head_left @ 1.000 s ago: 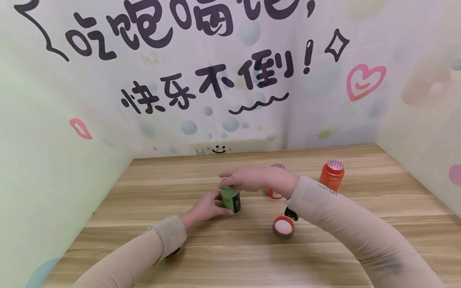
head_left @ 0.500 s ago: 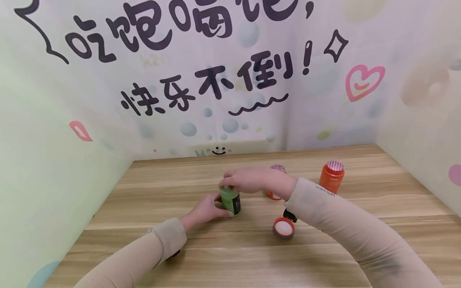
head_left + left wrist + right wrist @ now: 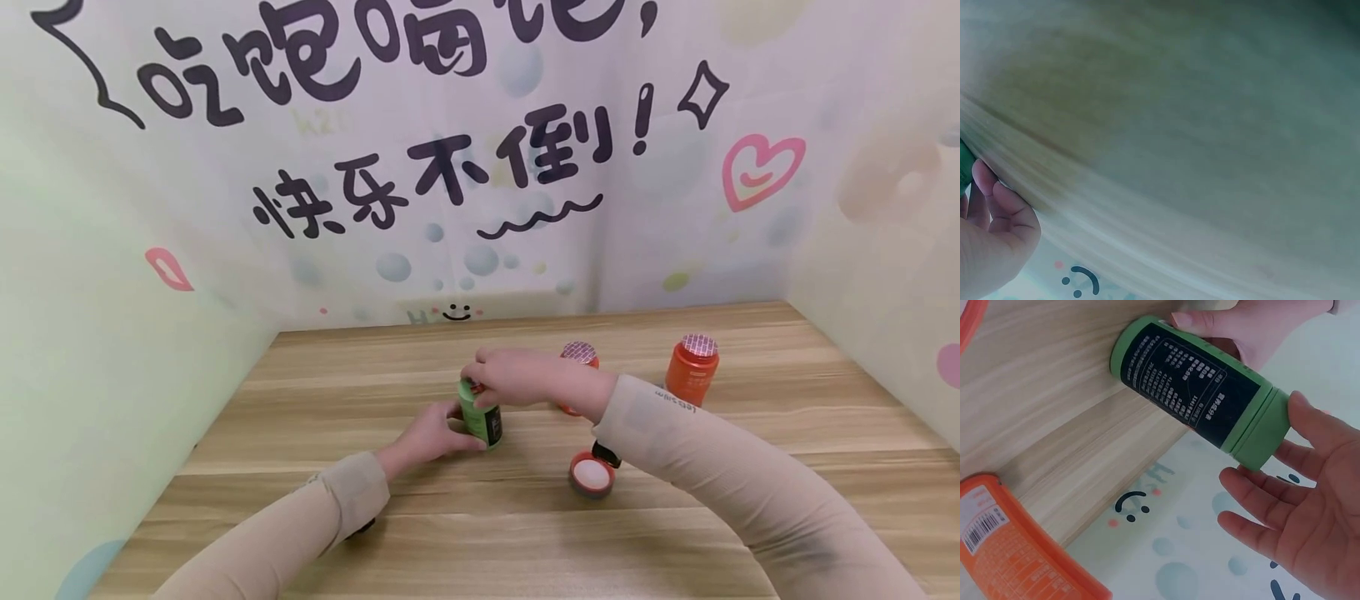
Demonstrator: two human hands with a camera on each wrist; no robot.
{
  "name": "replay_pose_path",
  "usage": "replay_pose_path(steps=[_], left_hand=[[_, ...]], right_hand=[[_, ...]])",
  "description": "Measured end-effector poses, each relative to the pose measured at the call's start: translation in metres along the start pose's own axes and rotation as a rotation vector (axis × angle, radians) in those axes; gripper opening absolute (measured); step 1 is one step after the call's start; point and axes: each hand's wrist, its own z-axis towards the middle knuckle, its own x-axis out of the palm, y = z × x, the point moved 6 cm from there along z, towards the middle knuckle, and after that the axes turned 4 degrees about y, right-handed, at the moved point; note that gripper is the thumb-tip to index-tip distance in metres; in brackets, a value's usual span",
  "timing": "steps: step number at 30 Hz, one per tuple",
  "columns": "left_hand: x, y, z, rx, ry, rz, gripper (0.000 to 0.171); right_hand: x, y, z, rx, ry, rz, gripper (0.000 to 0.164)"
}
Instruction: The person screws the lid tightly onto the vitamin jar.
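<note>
Bottle [image 3: 1194, 387], smooth green cylinder: left fingers [image 3: 1197, 322] curl round it, right fingers [image 3: 1260, 499] loosely pinch its cap [image 3: 1261, 432].

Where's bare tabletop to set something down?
Far left: between the left sleeve, left wall and rear backdrop. Near middle: between that sleeve and the right sleeve, in front of the upturned lid. It's crowded around the green bottle, where the left hand and right hand are, and around two orange bottles.

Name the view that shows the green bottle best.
Right wrist view: the green bottle appears large, its label and cap visible. The head view shows it small, partly covered by the left hand and right hand; the left wrist shows only a sliver.
</note>
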Motion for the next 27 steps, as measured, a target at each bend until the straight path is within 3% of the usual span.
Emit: replay_pose_path(steps=[8,19,27], left_hand=[[0.0014,-0.0002,0.0004,0.003,0.000,-0.001,0.047],[0.0001,-0.0007,-0.0008,0.000,-0.002,-0.017,0.045],[0.0005,-0.0010,-0.0016,-0.002,-0.012,-0.017,0.044]], right_hand=[[0.0008,0.0019,0.0000,0.090,-0.090,-0.045,0.034],[0.0038,0.0053,0.0013,0.237,-0.221,0.071,0.032],[0.0041,0.0089,0.0021,0.253,-0.288,0.069,0.027]])
